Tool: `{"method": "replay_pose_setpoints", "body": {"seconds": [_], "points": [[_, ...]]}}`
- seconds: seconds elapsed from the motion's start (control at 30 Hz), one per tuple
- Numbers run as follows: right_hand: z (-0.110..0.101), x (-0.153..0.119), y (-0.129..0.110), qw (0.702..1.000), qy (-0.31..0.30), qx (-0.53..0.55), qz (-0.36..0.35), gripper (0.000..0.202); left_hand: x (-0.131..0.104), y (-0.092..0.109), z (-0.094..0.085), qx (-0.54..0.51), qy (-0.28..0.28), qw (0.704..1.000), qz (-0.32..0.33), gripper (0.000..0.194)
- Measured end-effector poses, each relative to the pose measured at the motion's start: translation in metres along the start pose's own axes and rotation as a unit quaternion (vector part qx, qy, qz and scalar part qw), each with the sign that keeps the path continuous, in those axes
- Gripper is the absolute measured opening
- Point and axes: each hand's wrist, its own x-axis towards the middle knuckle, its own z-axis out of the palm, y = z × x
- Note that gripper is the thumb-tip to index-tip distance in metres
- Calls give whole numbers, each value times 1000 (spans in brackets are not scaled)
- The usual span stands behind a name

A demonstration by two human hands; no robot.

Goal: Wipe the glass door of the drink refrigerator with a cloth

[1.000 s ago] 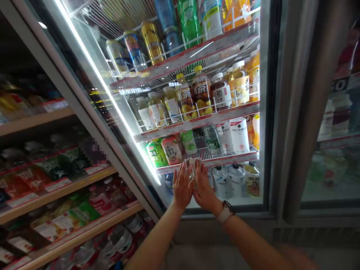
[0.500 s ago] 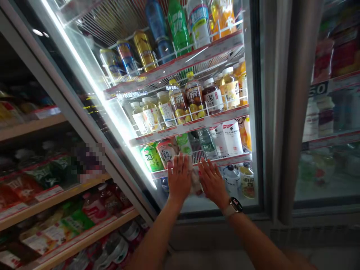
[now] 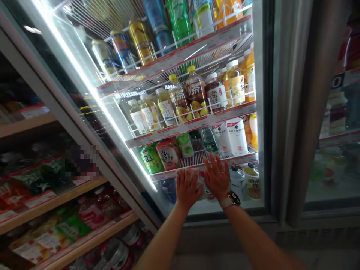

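Observation:
My left hand point(image 3: 188, 187) is spread, palm toward the glass door of a lit drinks fridge, below the lowest visible shelf edge point(image 3: 165, 174). Just right of it and slightly higher is my right hand point(image 3: 218, 174), fingers apart, with a watch point(image 3: 234, 198) on the wrist. Neither hand holds anything. Whether the palms touch the glass cannot be told. Above the hands stand a red pack point(image 3: 168, 154), a green-labelled bottle point(image 3: 185, 145), a clear bottle point(image 3: 209, 140) and white cartons point(image 3: 236, 137). My hands partly hide bottles at the fridge bottom.
Tea bottles point(image 3: 195, 92) line the middle shelf, with cans point(image 3: 141, 41) and large bottles above. Wooden shelves point(image 3: 70, 198) with packaged goods and bottles stand at the left. The fridge's metal door frame point(image 3: 284, 112) runs down the right side, beside another glass-fronted section.
My left hand has moved lower and slightly right; my right hand has shifted slightly up and right, in front of the clear bottle's base. The view has moved slightly closer to the fridge.

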Motion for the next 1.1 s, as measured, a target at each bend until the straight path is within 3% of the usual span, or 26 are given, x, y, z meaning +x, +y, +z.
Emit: {"method": "replay_pose_setpoints", "body": {"seconds": [0.1, 0.2, 0.27, 0.43, 0.53, 0.6, 0.7, 0.87, 0.93, 1.0, 1.1], "points": [[-1, 0, 1, 1000, 15, 9, -3, 63, -31, -15, -8, -8, -30, 998, 49, 61], [-2, 1, 1, 1000, 20, 17, -7, 60, -28, -35, -20, -5, -62, 996, 68, 60], [-2, 0, 1, 999, 24, 20, -8, 59, 2, -46, -27, 6, -59, 997, 46, 64], [-3, 1, 0, 999, 27, 41, 4, 59, 118, -54, -34, -15, 3, 997, -70, 68], [-5, 2, 0, 998, 25, 50, 4, 59, 143, -46, -29, -26, 17, 995, -98, 71], [-5, 2, 1, 999, 25, 48, -1, 59, 128, -40, -22, -27, 23, 996, -80, 74], [-5, 2, 2, 999, 24, 41, -7, 60, 77, -37, -13, -11, 16, 1000, -21, 74], [-3, -1, 3, 1000, 15, 27, -7, 65, -2, -58, -17, 28, -8, 998, 53, 67], [-3, -2, 4, 1000, 16, 21, -11, 65, -14, -73, -24, 35, -22, 998, 52, 64], [-2, -3, 5, 1000, 19, 12, -16, 65, -11, -89, -31, 40, -23, 998, 33, 63], [-1, -5, 5, 999, 19, -4, -26, 65, 12, -114, -42, 54, 15, 996, -71, 65]]}}
